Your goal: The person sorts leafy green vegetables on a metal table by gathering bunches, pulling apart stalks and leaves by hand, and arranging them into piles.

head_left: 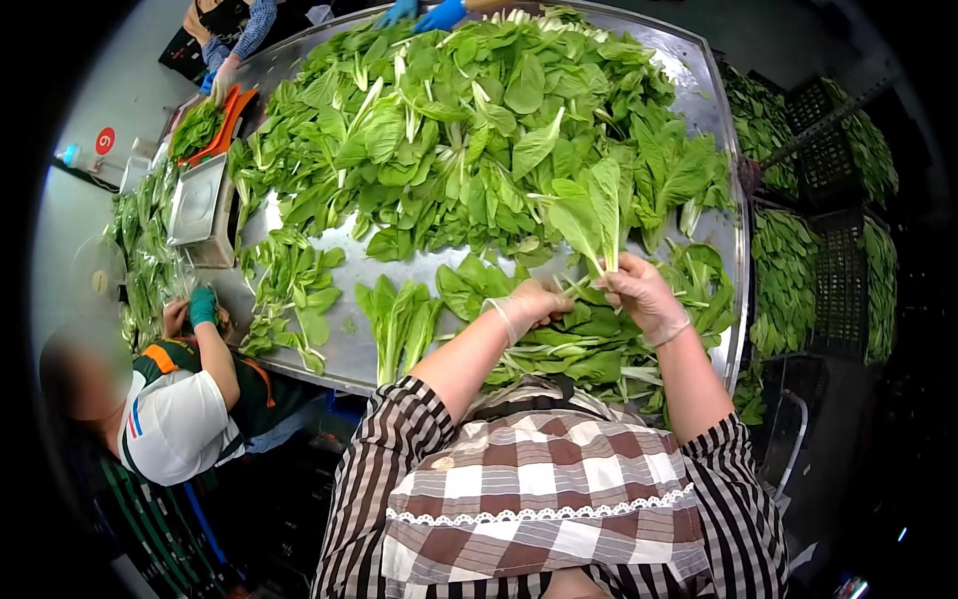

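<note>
In the head view, my right hand (pixel 647 298), in a thin clear glove, pinches a leafy green with pale stalks (pixel 597 215) by its base, its leaves pointing away from me. Just to the left, my gloved left hand (pixel 529 303) has its fingers closed at a pale leaf stalk (pixel 575 287). Loose greens (pixel 569 349) lie beneath both hands, along the near edge of the metal table (pixel 394 262). A small bunch of greens (pixel 397 317) rests left of my left forearm.
A big heap of leafy greens (pixel 449 140) covers the table's far side. Crates of greens (pixel 783 280) stand at the right. At left are a metal scale (pixel 202 210), an orange tray (pixel 232 125) and a co-worker (pixel 180 409). Blue-gloved hands (pixel 439 15) reach in from the far edge.
</note>
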### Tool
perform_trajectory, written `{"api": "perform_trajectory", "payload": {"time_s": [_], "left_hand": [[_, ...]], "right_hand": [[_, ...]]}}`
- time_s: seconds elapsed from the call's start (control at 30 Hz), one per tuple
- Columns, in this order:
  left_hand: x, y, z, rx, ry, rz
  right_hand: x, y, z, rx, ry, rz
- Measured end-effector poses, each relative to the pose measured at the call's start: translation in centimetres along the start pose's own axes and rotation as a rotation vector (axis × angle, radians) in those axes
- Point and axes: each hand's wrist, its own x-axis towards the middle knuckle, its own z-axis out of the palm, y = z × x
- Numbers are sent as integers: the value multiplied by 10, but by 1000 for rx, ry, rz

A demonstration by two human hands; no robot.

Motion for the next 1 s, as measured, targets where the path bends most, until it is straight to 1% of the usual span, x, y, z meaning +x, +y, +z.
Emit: {"api": "perform_trajectory", "payload": {"time_s": [0.03,0.13,0.17,0.3,0.4,0.47,0.53,0.63,0.7,0.73,0.77,0.87,0.9,0.93,1.0], "left_hand": [[2,-3,0,43,-4,13],[1,5,6,32,39,-66],[6,0,7,52,64,-69],[-6,7,-1,-130,82,-23],[-39,9,-14,-363,158,21],[-64,5,-27,-511,125,62],[-88,3,-30,-653,174,139],[-112,-16,-35,-762,136,265],[-122,-28,-30,-833,127,315],[-126,-34,-28,-869,119,341],[-124,-49,-25,-980,45,346],[-113,-66,-11,-1024,-5,158],[-111,-67,-9,-1042,-72,145],[-110,-67,-7,-1032,-58,145],[-107,-62,-4,-1005,-38,149]], "right_hand": [[0,3,0,12,-5,9],[5,7,-1,43,-50,13],[4,8,2,31,-15,0],[4,6,-1,88,-99,-77],[-2,-2,5,108,-88,-143],[-1,-5,10,89,-101,-145],[2,-7,22,72,-127,-157],[3,-6,47,76,-153,-139],[6,1,61,83,-174,-134],[7,7,66,80,-173,-98],[8,15,70,74,-174,-63],[13,41,70,61,-156,61],[14,48,68,52,-142,102],[13,52,65,43,-125,140],[10,55,61,65,-81,106]]}}
